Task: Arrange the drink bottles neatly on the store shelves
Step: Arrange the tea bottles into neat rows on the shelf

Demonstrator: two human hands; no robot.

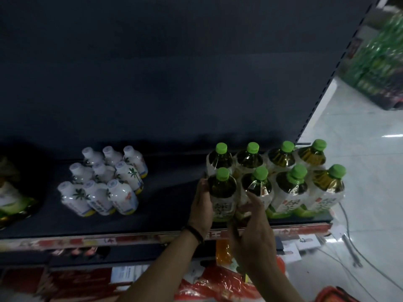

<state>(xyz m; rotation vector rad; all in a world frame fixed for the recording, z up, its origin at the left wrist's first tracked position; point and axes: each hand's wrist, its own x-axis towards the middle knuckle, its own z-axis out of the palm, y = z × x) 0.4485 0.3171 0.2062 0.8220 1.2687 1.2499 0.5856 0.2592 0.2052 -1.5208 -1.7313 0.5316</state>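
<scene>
Several green-capped tea bottles stand in two rows at the right end of the dark shelf [165,216]. My left hand [201,205] wraps the left side of the front-left tea bottle [222,192]. My right hand [250,227] has its fingers on the lower front of the second front-row tea bottle [257,186], touching it. Further left on the same shelf stands a block of several white coconut-drink bottles [102,182] in neat rows.
Green-labelled packages [13,201] sit at the shelf's far left. A red price strip [130,238] runs along the front edge. Below are red packets [218,282] and an orange bottle [223,251]. Stacked green bottle cases [379,62] stand on the white floor at right, with cables [353,251].
</scene>
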